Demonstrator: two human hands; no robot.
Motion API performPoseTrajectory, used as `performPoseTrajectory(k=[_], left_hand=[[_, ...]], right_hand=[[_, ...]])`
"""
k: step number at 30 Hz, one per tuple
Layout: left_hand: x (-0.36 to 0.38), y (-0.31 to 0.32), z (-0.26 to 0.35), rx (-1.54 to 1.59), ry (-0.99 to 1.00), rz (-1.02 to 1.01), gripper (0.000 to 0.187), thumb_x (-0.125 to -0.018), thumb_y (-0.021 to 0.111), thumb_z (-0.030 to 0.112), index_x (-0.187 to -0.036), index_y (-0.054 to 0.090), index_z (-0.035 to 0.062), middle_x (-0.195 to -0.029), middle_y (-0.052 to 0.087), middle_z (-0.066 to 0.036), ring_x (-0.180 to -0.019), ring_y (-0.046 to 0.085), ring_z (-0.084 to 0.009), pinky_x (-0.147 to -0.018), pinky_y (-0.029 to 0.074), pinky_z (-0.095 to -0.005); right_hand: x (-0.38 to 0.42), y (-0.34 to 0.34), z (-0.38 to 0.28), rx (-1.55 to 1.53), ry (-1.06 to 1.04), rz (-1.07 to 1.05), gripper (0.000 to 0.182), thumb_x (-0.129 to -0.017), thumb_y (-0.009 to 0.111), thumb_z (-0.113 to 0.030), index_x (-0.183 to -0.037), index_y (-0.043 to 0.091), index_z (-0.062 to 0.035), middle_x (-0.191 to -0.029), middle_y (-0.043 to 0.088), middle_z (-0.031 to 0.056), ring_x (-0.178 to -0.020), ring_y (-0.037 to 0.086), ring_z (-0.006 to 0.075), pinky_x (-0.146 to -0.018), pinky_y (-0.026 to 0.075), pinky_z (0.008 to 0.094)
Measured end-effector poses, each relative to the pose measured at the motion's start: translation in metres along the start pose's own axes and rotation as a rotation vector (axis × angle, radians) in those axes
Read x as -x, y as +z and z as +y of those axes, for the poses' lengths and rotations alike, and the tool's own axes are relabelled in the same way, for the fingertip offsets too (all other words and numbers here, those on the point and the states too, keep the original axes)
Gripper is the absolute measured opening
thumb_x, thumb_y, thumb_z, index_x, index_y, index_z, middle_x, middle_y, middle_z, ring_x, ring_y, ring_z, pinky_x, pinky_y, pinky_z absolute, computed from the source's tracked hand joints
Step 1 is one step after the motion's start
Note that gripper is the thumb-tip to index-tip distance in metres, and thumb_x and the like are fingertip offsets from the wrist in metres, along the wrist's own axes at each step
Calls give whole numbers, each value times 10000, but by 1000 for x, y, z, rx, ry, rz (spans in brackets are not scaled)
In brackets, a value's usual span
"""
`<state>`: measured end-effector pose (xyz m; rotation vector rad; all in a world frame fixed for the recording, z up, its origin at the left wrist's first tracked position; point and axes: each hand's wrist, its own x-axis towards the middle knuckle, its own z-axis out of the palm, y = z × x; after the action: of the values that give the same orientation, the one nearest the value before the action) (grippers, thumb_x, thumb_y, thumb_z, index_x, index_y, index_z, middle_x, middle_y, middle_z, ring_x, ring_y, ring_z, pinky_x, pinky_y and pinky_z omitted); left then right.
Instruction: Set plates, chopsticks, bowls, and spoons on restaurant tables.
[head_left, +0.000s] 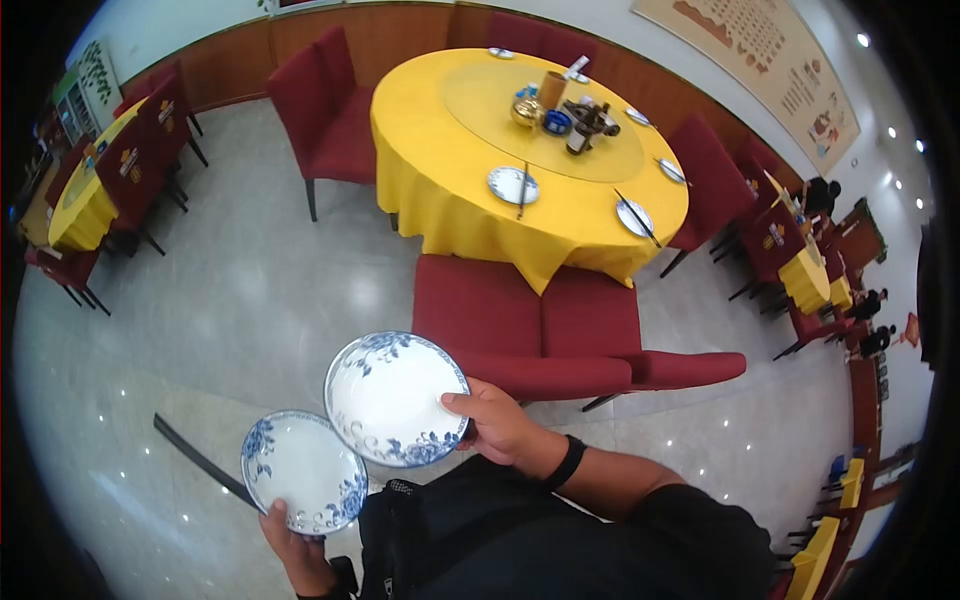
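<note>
My left hand is closed on the near rim of a white plate with blue flowers, thumb on top. Long dark sticks, like a bundle of chopsticks, poke out from beneath that plate toward the upper left; their other end is hidden. In my right hand is a second blue-flowered plate, its right edge pinched with the thumb over the rim. It overlaps the left plate in this view. Both plates are bare on top and held above the floor.
Ahead stands a round table with a yellow cloth and a glass turntable. Plates with chopsticks are set around it. Red chairs stand between me and the table. Grey tiled floor lies to the left.
</note>
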<state>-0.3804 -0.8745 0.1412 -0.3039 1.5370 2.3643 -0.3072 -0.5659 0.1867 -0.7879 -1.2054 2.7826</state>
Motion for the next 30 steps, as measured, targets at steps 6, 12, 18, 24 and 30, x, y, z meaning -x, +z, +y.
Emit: performPoseTrajectory(k=[6,12,18,24,30], left_hand=[[-82,-33,53,-82,-54,-51,458,-839,611,318,-1096,530,-53,-697,643,-102,-348,463,-73,-282,340,-191],[-154,-50,68,-59,-224,-36,396,-858,594,251,-1106,511,-46,-672,615,-86,-348,467,-85,-283,372,-204],[-245,-30,92,-166,-291,-38,318,-855,560,184,-1079,517,-37,-646,578,-83,-351,445,-114,-299,356,-236],[-333,-18,147,-457,-258,67,242,-866,526,136,-1032,523,-41,-584,544,-66,-344,451,-123,-306,355,-257],[-398,10,148,-331,-259,93,257,-881,510,150,-1053,517,-41,-607,563,-73,-344,445,-108,-307,366,-246]], right_hand=[[-34,64,16,-71,8,88,216,-964,504,-174,-1153,539,-75,-893,616,34,-673,529,109,-525,407,247],[-75,94,11,-92,-81,236,235,-956,505,-190,-1120,527,-23,-844,618,68,-602,533,109,-514,426,239],[-175,92,-8,0,-55,287,232,-953,481,-144,-1155,517,-34,-877,615,64,-635,542,111,-519,410,247],[-286,114,-20,153,11,306,211,-945,509,-158,-1076,542,4,-742,604,66,-544,546,109,-477,430,243],[-354,115,-52,181,51,194,209,-953,509,-176,-1084,543,-17,-783,610,54,-555,542,107,-492,430,249]])
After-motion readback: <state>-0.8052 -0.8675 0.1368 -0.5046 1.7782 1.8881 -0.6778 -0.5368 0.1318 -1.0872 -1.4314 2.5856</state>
